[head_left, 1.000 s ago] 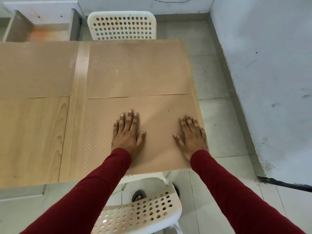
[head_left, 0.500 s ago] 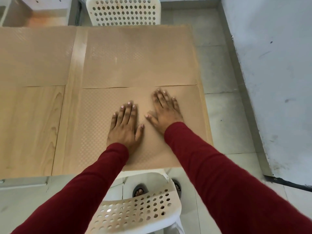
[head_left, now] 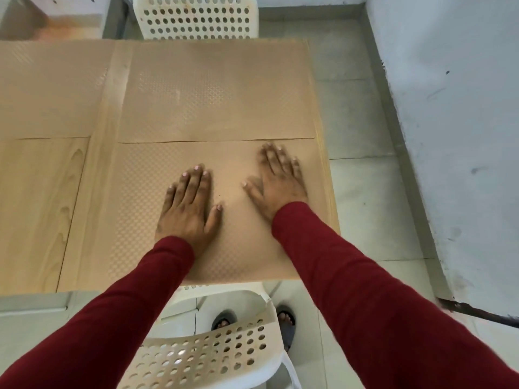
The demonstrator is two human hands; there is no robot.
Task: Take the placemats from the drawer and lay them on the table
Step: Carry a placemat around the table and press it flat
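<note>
Both of my hands lie flat, fingers straight, on the near placemat. My left hand presses palm-down close to the mat's middle, fingers together and pointing away from me, thumb angled out to the right. My right hand is spread flat on the same mat, to the right of the left one and a little farther from me, its fingertips just short of the mat's far edge; it looks motion-blurred. Neither hand grips anything.

That near placemat covers the right-hand near corner of the wooden table, reaching the table's near and right edges. Beyond it, edge to edge with only a thin seam between them, lies the far placemat. A third placemat sits to the left of the far one, with a strip of bare wood between them. Bare tabletop shows left of the near mat.

One white perforated chair stands at the table's far side, another at the near side below my arms.
</note>
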